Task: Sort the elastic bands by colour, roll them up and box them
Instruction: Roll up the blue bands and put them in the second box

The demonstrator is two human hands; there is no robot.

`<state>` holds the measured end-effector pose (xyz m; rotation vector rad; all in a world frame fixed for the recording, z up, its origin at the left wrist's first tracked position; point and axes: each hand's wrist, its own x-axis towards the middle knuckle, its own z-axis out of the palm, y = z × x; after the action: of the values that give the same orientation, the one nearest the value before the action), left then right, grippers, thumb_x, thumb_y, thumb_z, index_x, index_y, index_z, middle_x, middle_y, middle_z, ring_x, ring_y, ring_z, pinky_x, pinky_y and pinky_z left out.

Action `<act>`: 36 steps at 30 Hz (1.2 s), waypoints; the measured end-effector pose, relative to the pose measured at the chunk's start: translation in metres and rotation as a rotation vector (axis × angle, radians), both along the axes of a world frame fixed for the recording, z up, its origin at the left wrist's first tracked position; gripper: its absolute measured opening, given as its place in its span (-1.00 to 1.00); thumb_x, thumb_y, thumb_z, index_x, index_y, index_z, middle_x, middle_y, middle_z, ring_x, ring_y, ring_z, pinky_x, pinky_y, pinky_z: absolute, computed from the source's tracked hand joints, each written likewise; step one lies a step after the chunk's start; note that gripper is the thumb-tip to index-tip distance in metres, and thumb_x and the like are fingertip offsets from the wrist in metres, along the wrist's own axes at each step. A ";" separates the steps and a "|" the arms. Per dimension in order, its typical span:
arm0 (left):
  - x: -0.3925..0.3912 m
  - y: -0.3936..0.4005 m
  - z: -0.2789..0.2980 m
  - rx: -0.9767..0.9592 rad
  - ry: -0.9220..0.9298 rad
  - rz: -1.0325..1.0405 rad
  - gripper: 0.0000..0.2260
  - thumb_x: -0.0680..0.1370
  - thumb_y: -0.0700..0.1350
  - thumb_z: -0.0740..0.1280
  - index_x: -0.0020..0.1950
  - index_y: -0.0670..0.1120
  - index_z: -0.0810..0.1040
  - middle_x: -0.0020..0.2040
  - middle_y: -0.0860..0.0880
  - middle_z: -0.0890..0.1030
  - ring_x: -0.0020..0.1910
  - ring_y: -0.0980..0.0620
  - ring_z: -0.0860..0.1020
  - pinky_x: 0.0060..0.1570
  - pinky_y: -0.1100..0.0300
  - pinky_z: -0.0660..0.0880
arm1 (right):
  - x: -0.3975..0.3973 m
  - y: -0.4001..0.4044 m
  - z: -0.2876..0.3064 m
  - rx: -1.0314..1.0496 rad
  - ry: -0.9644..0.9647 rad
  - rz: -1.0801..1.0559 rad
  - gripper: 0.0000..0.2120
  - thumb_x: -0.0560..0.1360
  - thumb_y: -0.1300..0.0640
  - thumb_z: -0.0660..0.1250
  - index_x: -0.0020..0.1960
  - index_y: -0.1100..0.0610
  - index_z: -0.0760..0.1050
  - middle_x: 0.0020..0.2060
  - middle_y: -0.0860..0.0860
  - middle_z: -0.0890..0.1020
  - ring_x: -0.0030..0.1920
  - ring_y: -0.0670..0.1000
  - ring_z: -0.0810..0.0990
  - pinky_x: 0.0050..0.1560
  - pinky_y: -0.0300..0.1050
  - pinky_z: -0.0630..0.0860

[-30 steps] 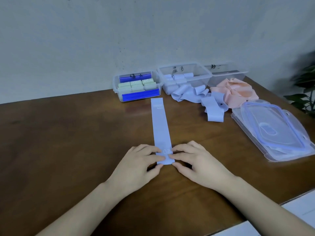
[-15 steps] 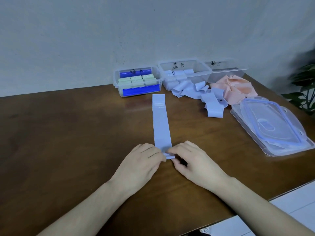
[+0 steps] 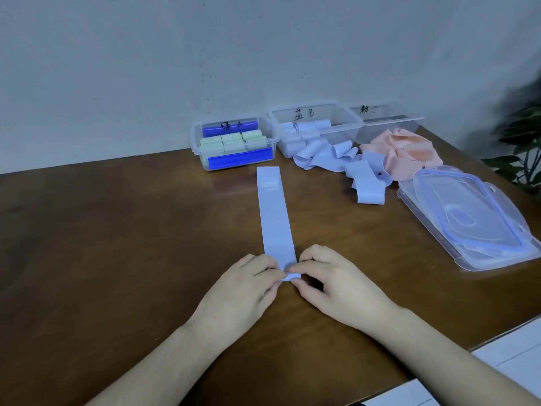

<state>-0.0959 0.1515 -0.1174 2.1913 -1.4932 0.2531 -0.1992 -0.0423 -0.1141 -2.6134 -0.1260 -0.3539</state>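
Note:
A pale blue elastic band (image 3: 275, 215) lies flat and straight on the brown table (image 3: 117, 244), running away from me. Its near end is curled into a small roll. My left hand (image 3: 243, 294) and my right hand (image 3: 336, 288) pinch that roll from either side with thumbs and fingertips. At the back stand three clear boxes: the left box (image 3: 234, 145) holds green rolls, the middle box (image 3: 316, 127) holds pale blue rolls, and the right box (image 3: 386, 121) looks empty. Loose blue bands (image 3: 345, 165) and pink bands (image 3: 404, 153) lie heaped in front of them.
Clear plastic lids with blue rims (image 3: 468, 218) are stacked at the right of the table. A green plant (image 3: 524, 148) stands past the right edge. The table's front edge runs close under my right forearm, with white floor (image 3: 512, 358) below.
The flat near end of the blue band has been folded over and rolled into a small curl between my fingertips. Both hands stayed in place.

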 end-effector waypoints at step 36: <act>0.024 -0.006 0.002 -0.001 0.176 0.133 -0.76 0.61 0.02 0.20 0.12 0.09 0.65 0.04 0.22 0.52 -0.09 0.17 0.50 -0.03 0.15 0.49 | 0.026 -0.013 0.004 -0.106 -0.071 0.072 -0.83 0.59 0.11 0.37 0.17 0.03 0.61 0.04 -0.14 0.56 -0.03 -0.13 0.45 0.04 -0.26 0.46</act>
<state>-0.0714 0.1458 -0.1149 2.2519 -1.2549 0.1008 -0.1736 -0.0549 -0.1102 -2.6933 -0.2688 -0.4256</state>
